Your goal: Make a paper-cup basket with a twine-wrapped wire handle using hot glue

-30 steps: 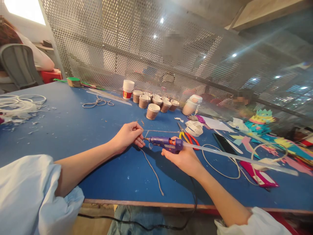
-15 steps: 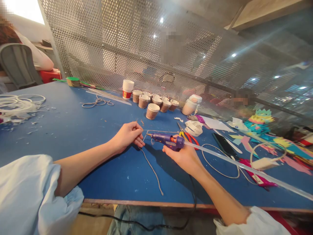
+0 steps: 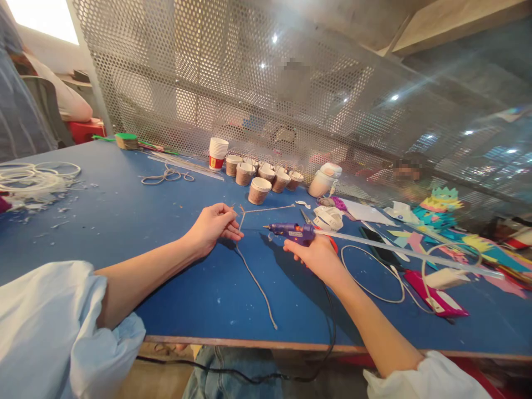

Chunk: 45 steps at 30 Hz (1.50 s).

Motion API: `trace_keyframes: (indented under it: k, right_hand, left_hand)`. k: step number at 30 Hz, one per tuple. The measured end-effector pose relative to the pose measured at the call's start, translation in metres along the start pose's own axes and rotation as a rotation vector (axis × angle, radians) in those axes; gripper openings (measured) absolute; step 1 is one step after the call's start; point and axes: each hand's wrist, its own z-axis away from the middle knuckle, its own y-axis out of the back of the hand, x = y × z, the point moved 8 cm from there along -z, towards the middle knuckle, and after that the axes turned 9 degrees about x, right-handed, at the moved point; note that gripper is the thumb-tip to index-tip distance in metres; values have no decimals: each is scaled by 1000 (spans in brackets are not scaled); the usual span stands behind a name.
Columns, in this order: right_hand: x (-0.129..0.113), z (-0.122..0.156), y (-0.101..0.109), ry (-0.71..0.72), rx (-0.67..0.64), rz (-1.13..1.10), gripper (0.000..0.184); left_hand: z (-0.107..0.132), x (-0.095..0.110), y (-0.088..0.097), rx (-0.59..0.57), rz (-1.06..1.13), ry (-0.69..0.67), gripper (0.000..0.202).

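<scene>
My left hand point(image 3: 214, 226) is closed in a pinch on a thin twine-wrapped stick point(image 3: 266, 209) that reaches right, just above the blue table point(image 3: 124, 221). A loose tail of twine point(image 3: 255, 282) trails from the pinch toward the table's near edge. My right hand point(image 3: 318, 256) grips a purple hot glue gun point(image 3: 293, 231), its nozzle pointing left, a short gap from the stick. A long clear glue stick point(image 3: 411, 254) juts from the gun's back to the right. The gun's black cord point(image 3: 330, 327) drops over the table edge.
Several brown-wrapped paper cups point(image 3: 260, 190) and a stack of white cups point(image 3: 218, 152) stand at the back by a perforated metal screen. Scissors with red and yellow handles, a white tape dispenser point(image 3: 329, 217), a wire hoop point(image 3: 372, 274) and coloured paper cutouts point(image 3: 440, 208) lie to the right. White hoops point(image 3: 33, 174) lie far left.
My right hand drew the glue gun to the right, away from the left hand. The left hand lifted the stick slightly, so it now angles up to the right.
</scene>
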Motion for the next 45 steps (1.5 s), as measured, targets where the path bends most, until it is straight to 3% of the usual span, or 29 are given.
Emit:
trace_keyframes:
  k: [4,11,14,17,19,22,24,27,30,35,39,45]
  right_hand:
    - [8,-15,7,49,164,179,26]
    - [14,-22,5,108,42,182,35]
    - [12,-12,18,138,55,198,37]
    - [14,11,44,76,225,397,40]
    - [6,30,50,98,232,440,42]
    - [-28,53,39,314,163,306,37]
    - [-60,58,27,535,140,250,24]
    - [-99,45,11,848,252,275,17]
    - [-112,19,-9,1006,335,400,26]
    - [-99,-4,-29,1005,267,445,24]
    - [-90,1,-22,966,307,396,21]
    - [-95,10,-12,1000,403,358,17]
  left_hand:
    - [0,-1,1,14,16,21,13]
    - [-2,0,4,26,44,24,14]
    - [-3,2,6,33,56,18,15]
    - [-4,3,6,41,65,16,15]
    - [-4,3,5,40,67,18,15]
    - [-2,2,3,26,60,20,14]
    - [-1,2,2,11,50,14,13]
    - [1,4,1,-15,34,-5,12]
    - [1,5,-1,-30,20,-30,12]
    - [2,3,-5,-60,-12,-44,13]
    - [7,-1,-11,-103,-56,-38,13]
    - [13,1,-14,-115,-89,-16,15]
